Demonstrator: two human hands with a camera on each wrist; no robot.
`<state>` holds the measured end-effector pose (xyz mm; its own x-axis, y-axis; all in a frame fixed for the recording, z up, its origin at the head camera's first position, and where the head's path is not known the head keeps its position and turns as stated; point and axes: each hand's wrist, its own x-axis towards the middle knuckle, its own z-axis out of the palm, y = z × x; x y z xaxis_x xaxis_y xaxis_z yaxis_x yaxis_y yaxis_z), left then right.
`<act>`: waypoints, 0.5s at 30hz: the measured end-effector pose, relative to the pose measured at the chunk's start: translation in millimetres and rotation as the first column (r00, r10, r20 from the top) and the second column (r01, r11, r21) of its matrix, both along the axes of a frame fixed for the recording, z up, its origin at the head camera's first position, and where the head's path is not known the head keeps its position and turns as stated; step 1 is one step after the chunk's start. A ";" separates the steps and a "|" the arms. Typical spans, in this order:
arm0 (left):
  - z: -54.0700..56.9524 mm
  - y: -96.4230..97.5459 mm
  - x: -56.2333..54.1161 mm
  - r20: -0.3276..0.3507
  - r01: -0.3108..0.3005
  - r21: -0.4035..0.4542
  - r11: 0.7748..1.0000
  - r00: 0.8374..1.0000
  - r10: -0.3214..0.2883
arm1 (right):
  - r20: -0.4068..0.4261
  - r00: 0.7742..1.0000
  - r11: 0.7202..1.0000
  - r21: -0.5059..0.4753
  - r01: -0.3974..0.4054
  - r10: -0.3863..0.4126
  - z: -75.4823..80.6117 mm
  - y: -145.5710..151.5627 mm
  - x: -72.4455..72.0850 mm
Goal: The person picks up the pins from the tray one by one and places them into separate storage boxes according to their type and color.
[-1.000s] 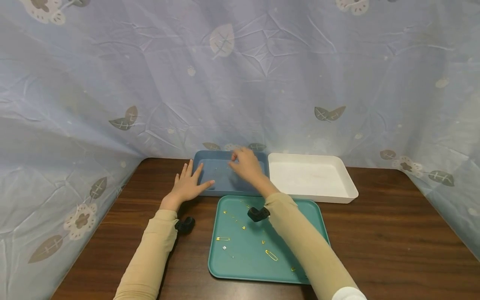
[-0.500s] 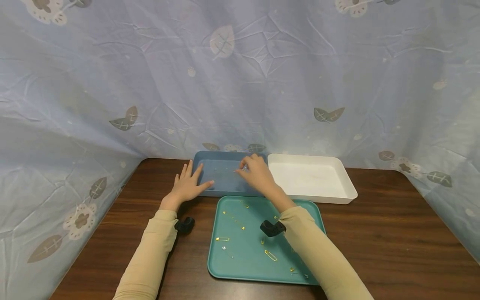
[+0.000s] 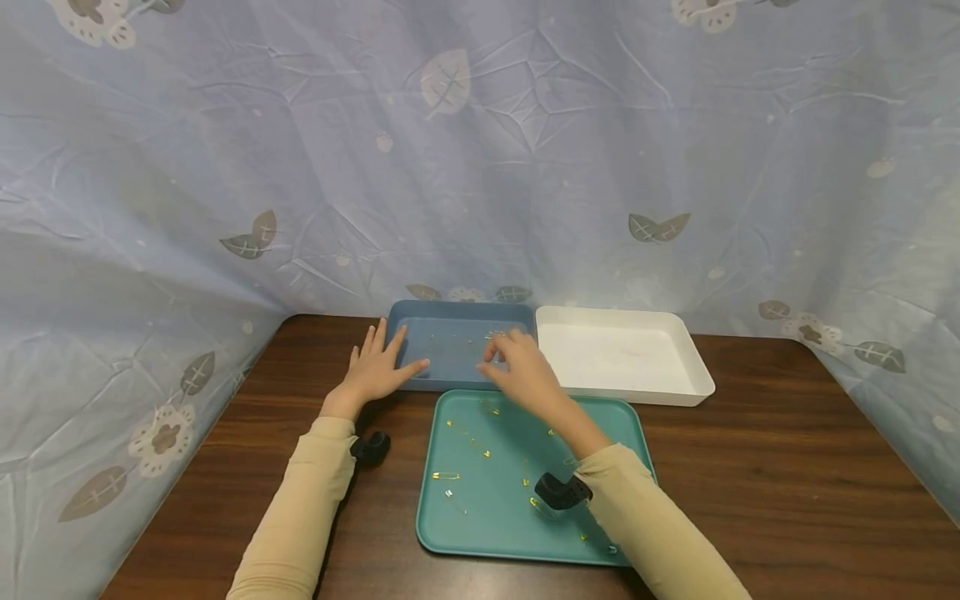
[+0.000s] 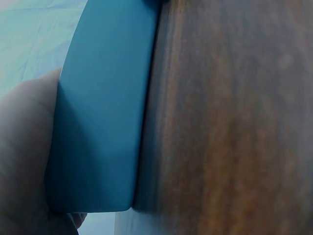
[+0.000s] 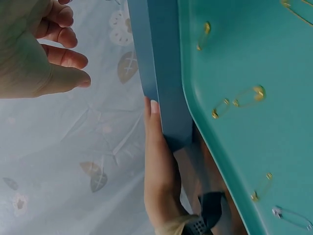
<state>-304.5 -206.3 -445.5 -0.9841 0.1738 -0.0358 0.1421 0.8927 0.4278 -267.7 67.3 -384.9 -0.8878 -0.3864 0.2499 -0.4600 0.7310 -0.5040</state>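
My left hand lies with spread, straight fingers at the left end of the blue tray, its fingertips over the rim. In the left wrist view, part of that hand shows against the outer wall. My right hand is over the tray's front right part, fingers loosely bent. The right wrist view shows its thumb apart from the forefinger, nothing between them. Silver safety pins lie in the blue tray, just beyond that hand. Several gold safety pins and a silver one are scattered on the teal tray.
A white tray stands to the right of the blue one, sides nearly meeting. The teal tray sits in front of both on the brown wooden table. A patterned curtain hangs right behind the trays.
The right hand has drawn back toward me and to the right, its fingers loosening. Silver pins near its fingertips now show lying in the blue tray. The left hand has stayed put.
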 end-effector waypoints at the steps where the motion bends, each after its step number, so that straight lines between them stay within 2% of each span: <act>1: 0.1 0.1 0.3 0.000 0.000 -0.001 1.000 1.000 0.000 | 0.003 1.000 1.000 -0.006 -0.003 0.003 -1.2 0.4 2.9; 8: 0.4 0.5 0.5 0.005 0.002 -0.003 1.000 1.000 -0.002 | 0.037 0.999 1.000 -0.027 0.000 0.001 -12.9 3.4 21.2; 15: 0.5 -0.6 0.3 0.007 0.003 0.001 1.000 1.000 -0.003 | 0.088 0.996 0.996 -0.090 0.007 0.001 -21.1 7.9 38.7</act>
<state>-304.2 -207.0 -444.9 -0.9833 0.1770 -0.0426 0.1418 0.8916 0.4300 -229.0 75.2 -406.0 -0.9089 -0.3635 0.2043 -0.4090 0.6818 -0.6066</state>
